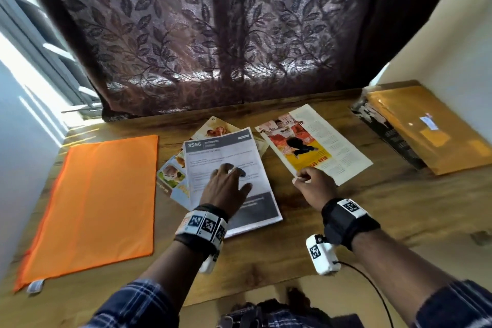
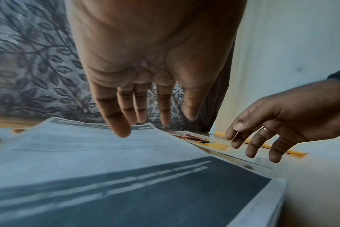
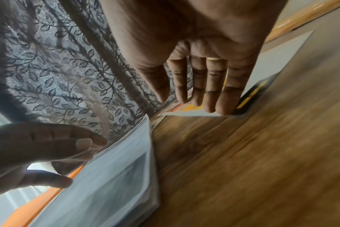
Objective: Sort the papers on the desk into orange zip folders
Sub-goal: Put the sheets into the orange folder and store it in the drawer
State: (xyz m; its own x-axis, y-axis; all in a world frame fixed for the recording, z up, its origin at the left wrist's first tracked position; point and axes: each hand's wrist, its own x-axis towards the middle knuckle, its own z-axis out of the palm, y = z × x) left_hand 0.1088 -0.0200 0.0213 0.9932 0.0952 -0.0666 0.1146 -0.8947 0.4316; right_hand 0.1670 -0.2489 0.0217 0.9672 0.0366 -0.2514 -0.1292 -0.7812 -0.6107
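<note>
An orange zip folder (image 1: 98, 202) lies flat on the left of the wooden desk (image 1: 386, 208). A stack of white and grey printed papers (image 1: 229, 152) headed "3566" sits at the centre. My left hand (image 1: 234, 172) is spread over it with straight fingers (image 2: 118, 122), tips at the top sheet (image 2: 87, 153). To the right lies a colourful magazine page (image 1: 314, 141). My right hand (image 1: 302, 177) is at its near corner, fingers (image 3: 210, 92) straight and touching the edge of the page (image 3: 272, 61); nothing is gripped.
Colourful leaflets (image 1: 173, 173) stick out from under the stack. A brown padded envelope (image 1: 426, 128) rests on a dark box at the back right, beside the wall. A leaf-patterned curtain (image 1: 213, 34) hangs behind the desk. Bare wood shows in front of the papers.
</note>
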